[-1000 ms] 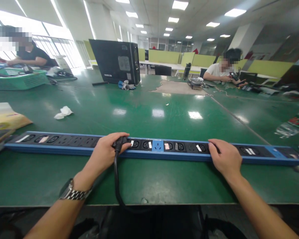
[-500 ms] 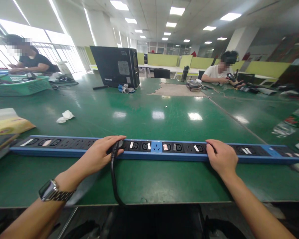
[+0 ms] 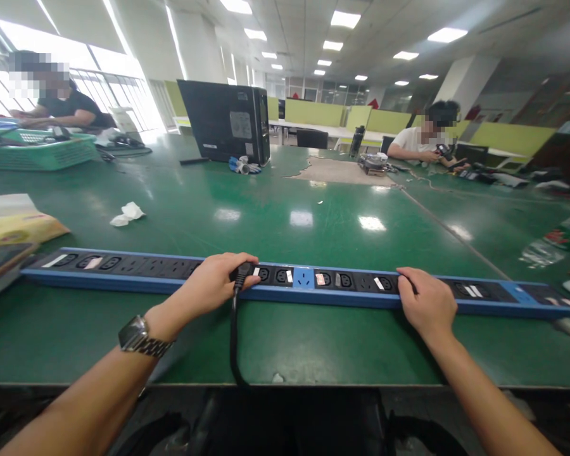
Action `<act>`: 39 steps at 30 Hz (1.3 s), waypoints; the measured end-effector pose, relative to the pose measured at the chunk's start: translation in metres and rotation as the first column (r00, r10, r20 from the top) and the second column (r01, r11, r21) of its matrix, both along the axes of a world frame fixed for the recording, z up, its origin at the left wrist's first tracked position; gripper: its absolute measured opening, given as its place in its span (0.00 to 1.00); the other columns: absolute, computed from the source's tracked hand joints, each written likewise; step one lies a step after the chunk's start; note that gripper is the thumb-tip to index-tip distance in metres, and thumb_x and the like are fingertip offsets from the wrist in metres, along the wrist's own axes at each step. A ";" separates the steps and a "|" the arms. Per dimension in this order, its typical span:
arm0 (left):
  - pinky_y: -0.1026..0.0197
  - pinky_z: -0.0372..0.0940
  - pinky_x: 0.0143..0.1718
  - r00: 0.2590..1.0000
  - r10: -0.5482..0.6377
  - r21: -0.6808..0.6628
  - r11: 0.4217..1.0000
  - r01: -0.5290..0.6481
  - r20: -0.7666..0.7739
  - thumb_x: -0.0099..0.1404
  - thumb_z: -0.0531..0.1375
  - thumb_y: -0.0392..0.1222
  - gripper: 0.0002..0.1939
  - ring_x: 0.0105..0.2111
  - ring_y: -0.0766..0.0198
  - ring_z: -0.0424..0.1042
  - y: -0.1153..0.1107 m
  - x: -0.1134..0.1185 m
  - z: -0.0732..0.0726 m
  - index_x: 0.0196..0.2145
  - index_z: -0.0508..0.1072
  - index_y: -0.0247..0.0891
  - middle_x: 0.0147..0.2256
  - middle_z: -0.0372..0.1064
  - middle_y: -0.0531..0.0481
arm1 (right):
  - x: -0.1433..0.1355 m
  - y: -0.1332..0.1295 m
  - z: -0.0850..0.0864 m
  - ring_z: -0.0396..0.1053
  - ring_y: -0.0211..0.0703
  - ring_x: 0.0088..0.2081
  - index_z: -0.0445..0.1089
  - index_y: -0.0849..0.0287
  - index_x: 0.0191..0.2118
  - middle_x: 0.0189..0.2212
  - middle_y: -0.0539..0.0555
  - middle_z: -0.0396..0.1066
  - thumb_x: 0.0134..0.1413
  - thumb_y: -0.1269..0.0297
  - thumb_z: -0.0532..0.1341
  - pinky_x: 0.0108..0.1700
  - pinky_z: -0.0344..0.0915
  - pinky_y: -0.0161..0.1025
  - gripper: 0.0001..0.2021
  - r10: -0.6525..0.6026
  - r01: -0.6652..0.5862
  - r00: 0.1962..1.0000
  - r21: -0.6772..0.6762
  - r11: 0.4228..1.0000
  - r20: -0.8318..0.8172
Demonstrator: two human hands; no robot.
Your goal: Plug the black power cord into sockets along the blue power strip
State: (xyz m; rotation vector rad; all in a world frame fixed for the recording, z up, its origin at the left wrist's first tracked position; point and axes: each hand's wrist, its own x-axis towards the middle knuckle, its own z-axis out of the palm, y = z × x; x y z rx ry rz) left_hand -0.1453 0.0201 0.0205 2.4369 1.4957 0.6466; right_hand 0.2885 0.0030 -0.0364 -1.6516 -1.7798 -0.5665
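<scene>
A long blue power strip (image 3: 342,296) with black sockets and small labels lies across the green table near its front edge. My left hand (image 3: 218,277), with a watch on its wrist, is closed round a black plug (image 3: 242,273) at the strip, left of the blue socket. From the plug a black cable (image 3: 234,335) hangs down over the table edge. My right hand (image 3: 427,301) grips the strip right of its middle, fingers behind and thumb hidden.
A black computer case (image 3: 223,123) stands at the back beside gloves (image 3: 244,165). Left are a green basket (image 3: 52,153), crumpled tissue (image 3: 128,213) and a yellow package (image 3: 19,221). A plastic bottle (image 3: 558,240) lies right. Two people sit across the table.
My left hand and the plug have moved right along the strip. My right hand keeps its grip. The camera view has shifted slightly.
</scene>
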 end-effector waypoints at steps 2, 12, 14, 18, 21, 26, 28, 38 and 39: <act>0.54 0.69 0.47 0.999 0.027 -0.044 0.999 -0.024 0.047 0.65 0.57 0.60 0.22 0.43 0.54 0.76 0.004 0.004 -0.004 0.46 0.75 0.42 0.44 0.78 0.46 | 0.000 0.000 0.001 0.76 0.50 0.43 0.78 0.61 0.39 0.40 0.56 0.79 0.60 0.61 0.52 0.47 0.67 0.44 0.18 0.010 -0.010 1.000 -0.002 1.000 0.007; 0.48 0.65 0.54 0.994 0.106 0.169 0.981 -0.099 -0.035 0.66 0.54 0.63 0.28 0.49 0.49 0.74 -0.008 -0.011 -0.013 0.52 0.74 0.40 0.48 0.76 0.42 | -0.001 -0.001 0.002 0.76 0.49 0.43 0.78 0.61 0.39 0.40 0.56 0.79 0.60 0.61 0.52 0.48 0.67 0.44 0.17 0.027 -0.027 1.000 0.014 1.000 -0.010; 0.48 0.65 0.54 0.994 0.087 0.153 0.985 -0.075 -0.069 0.67 0.54 0.63 0.28 0.49 0.49 0.73 -0.009 -0.010 -0.011 0.53 0.73 0.40 0.48 0.76 0.42 | -0.001 0.000 0.002 0.76 0.49 0.43 0.78 0.61 0.39 0.40 0.56 0.79 0.60 0.61 0.52 0.47 0.67 0.44 0.17 0.020 -0.020 1.000 0.018 1.000 -0.011; 0.48 0.64 0.55 0.998 0.047 0.101 0.994 -0.044 -0.034 0.65 0.56 0.63 0.28 0.49 0.50 0.73 -0.007 -0.010 -0.008 0.54 0.72 0.41 0.49 0.76 0.43 | -0.002 0.000 0.002 0.76 0.50 0.43 0.78 0.61 0.39 0.39 0.56 0.79 0.60 0.61 0.52 0.47 0.67 0.45 0.17 0.011 -0.011 1.000 0.026 1.000 -0.018; 0.49 0.66 0.53 0.992 0.059 0.095 0.993 -0.070 0.110 0.63 0.58 0.63 0.26 0.46 0.51 0.75 -0.009 -0.006 -0.010 0.48 0.75 0.42 0.46 0.77 0.44 | -0.002 -0.001 0.002 0.76 0.50 0.43 0.78 0.61 0.39 0.40 0.56 0.79 0.60 0.62 0.52 0.48 0.67 0.45 0.17 0.013 -0.013 1.000 0.004 1.000 -0.027; 0.51 0.68 0.51 0.943 0.160 0.171 0.961 -0.216 0.292 0.63 0.60 0.60 0.21 0.44 0.53 0.76 -0.023 0.008 -0.018 0.46 0.76 0.43 0.45 0.77 0.47 | -0.002 -0.001 0.002 0.76 0.50 0.44 0.78 0.61 0.39 0.41 0.57 0.79 0.59 0.62 0.52 0.49 0.67 0.46 0.17 0.000 0.000 0.999 -0.009 1.000 -0.040; 0.53 0.68 0.51 0.913 0.207 0.193 0.938 -0.287 0.351 0.64 0.60 0.57 0.19 0.44 0.55 0.75 -0.028 0.013 -0.014 0.46 0.75 0.44 0.45 0.77 0.49 | -0.002 -0.001 0.002 0.76 0.50 0.44 0.78 0.61 0.39 0.40 0.57 0.79 0.59 0.63 0.52 0.49 0.67 0.46 0.17 0.002 -0.002 0.999 -0.006 1.000 -0.036; 0.54 0.69 0.46 0.950 -0.046 0.276 0.960 -0.043 0.309 0.66 0.61 0.50 0.16 0.42 0.56 0.76 -0.018 0.093 0.003 0.46 0.75 0.39 0.43 0.78 0.46 | 0.001 0.000 0.001 0.76 0.50 0.43 0.78 0.62 0.39 0.40 0.58 0.79 0.59 0.62 0.52 0.48 0.68 0.44 0.18 0.009 -0.009 1.000 0.008 1.000 -0.002; 0.53 0.70 0.46 0.954 -0.049 0.268 0.963 -0.034 0.297 0.66 0.62 0.50 0.15 0.42 0.55 0.77 -0.017 0.101 -0.002 0.45 0.76 0.39 0.42 0.78 0.45 | 0.000 0.000 0.002 0.76 0.50 0.43 0.78 0.62 0.39 0.40 0.57 0.79 0.59 0.62 0.52 0.48 0.68 0.44 0.18 0.012 -0.012 1.000 0.008 1.000 -0.002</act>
